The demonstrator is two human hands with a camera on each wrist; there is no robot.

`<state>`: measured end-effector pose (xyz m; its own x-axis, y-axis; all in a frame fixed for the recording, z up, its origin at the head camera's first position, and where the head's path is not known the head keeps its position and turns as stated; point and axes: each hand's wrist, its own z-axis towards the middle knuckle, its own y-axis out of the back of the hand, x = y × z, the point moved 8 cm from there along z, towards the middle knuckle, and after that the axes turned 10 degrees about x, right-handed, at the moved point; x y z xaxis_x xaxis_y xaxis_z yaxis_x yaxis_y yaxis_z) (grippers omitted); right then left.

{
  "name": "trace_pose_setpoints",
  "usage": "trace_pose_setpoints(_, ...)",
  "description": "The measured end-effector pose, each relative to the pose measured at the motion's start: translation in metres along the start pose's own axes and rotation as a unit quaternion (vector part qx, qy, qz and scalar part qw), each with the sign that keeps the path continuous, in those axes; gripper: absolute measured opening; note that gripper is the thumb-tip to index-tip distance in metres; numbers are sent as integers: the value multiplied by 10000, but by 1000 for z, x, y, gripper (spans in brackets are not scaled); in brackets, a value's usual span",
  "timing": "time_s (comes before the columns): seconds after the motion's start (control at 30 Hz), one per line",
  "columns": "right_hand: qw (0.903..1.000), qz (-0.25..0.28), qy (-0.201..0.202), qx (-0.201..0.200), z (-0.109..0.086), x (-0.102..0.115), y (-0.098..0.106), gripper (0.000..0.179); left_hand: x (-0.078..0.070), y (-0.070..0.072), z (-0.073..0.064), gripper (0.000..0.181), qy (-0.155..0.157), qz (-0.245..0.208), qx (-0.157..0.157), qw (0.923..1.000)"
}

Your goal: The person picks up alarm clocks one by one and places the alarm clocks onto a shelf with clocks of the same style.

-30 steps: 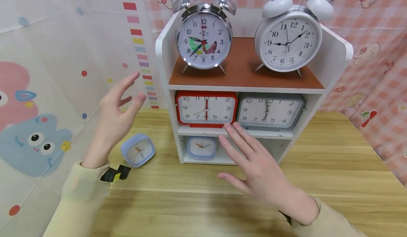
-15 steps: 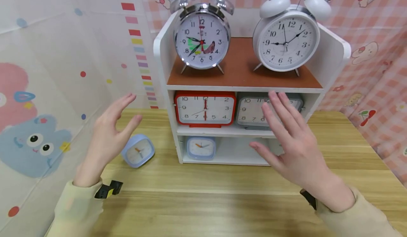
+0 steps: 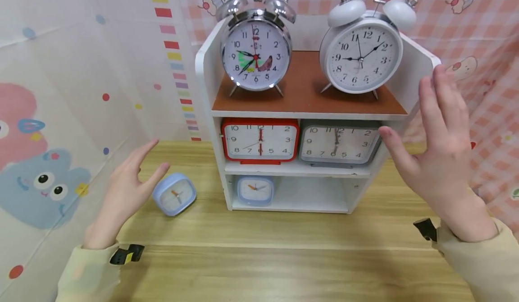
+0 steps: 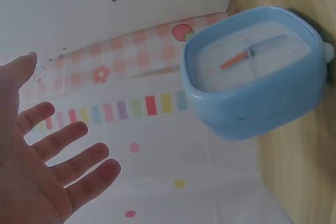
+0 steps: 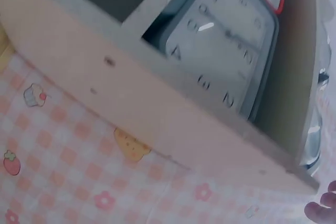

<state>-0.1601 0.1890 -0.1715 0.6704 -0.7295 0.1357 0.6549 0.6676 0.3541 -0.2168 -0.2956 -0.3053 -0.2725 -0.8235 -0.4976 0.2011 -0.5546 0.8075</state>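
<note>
My left hand (image 3: 125, 189) hovers empty beside a small light blue alarm clock (image 3: 175, 194), its fingers spread in the left wrist view. That clock sits on the wooden table, left of a white shelf (image 3: 292, 170). At the shelf's right side my right hand (image 3: 439, 148) is raised with its fingers stretched upward, holding nothing. A red clock (image 3: 260, 140) and a grey clock (image 3: 339, 143) fill the middle shelf. Below them, at the left, stands another light blue clock (image 3: 255, 190). On the brown top are a silver twin-bell clock (image 3: 256, 54) and a white twin-bell clock (image 3: 361, 58).
A white printed curtain (image 3: 97, 58) hangs at the left. Pink checked cloth (image 3: 316, 0) covers the back and right. The wooden table (image 3: 259, 257) extends in front of the shelf.
My right hand has swept right, from before the middle shelves to the shelf's right side. My left hand has lowered slightly toward me. The clocks have stayed in place.
</note>
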Motion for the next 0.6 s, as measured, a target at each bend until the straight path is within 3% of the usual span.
trace_pose_setpoints(0.23, 9979, -112, -624, 149, 11, -30, 3, 88, 17, -8, -4, 70, 65, 4, 259, 9996)
trace_pose_setpoints(0.47, 9896, -37, -1293, 627, 13, -56, -3, 72, 32, -18, -5, 73, 295, 155, 570, 9978)
trace_pose_setpoints(0.6, 9859, 129, -1509, 711, 14, -63, -7, 66, 38, -21, -7, 73, 398, 190, 693, 9966)
